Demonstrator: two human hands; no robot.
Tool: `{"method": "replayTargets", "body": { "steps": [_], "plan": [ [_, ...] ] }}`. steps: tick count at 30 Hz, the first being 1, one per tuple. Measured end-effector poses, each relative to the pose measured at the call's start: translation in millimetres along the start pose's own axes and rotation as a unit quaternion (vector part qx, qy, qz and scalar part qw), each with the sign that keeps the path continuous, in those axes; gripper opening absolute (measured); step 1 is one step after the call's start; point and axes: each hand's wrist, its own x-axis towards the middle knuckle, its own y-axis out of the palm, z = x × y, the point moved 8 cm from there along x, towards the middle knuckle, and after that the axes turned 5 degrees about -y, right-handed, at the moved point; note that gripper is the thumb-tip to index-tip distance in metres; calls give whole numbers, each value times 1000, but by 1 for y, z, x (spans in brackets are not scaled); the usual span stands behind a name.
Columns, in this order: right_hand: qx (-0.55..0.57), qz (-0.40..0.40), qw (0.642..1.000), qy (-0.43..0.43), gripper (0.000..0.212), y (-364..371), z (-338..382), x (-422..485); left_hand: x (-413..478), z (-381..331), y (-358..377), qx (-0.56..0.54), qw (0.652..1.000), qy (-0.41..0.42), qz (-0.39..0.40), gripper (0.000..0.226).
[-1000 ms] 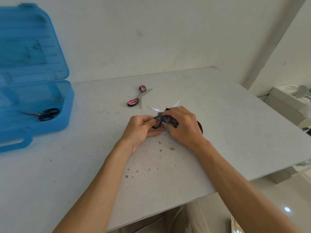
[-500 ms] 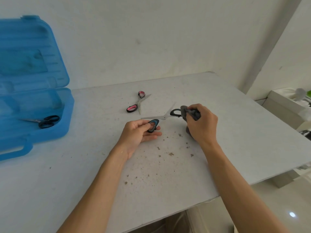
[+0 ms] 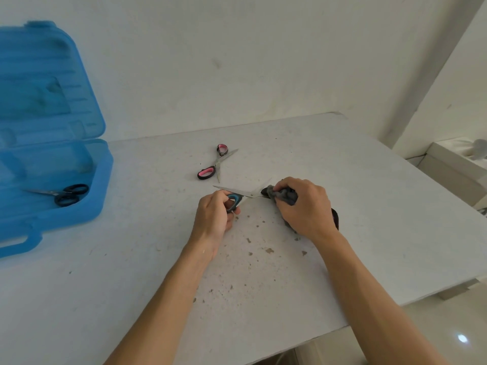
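So left hand (image 3: 214,216) grips the scissors (image 3: 238,197) handle — right hand (image 3: 305,206) clenches a rag (image 3: 286,194) against the far handle.

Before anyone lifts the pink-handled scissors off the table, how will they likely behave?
The pink-handled scissors lie with blades spread, so lifted by one loop the other half would probably swing. Metal blades suggest stiffness. Lying flat on the table, they should slide, not roll, if pushed.
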Motion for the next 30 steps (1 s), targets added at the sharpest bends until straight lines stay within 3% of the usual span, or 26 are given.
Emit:
{"method": "replayTargets", "body": {
  "steps": [4,9,19,26,30],
  "plan": [
    [-8,2,1000,-26,15,2,5,-1,2,2,1,22,998,-16,-58,37],
    [1,-42,998,-55,22,-1,14,-3,-4,-10,5,74,990,70,-100,41],
    [69,-271,952,-124,20,-39,46,-18,-17,-19,11,-35,989,126,-75,31],
    [97,-213,970,-73,39,-24,46,-14,-25,-23,18,-33,983,166,-70,20],
    [83,-230,964,-100,22,-26,46,-12,-23,-22,22,-24,984,166,-64,18]
  ]
}}
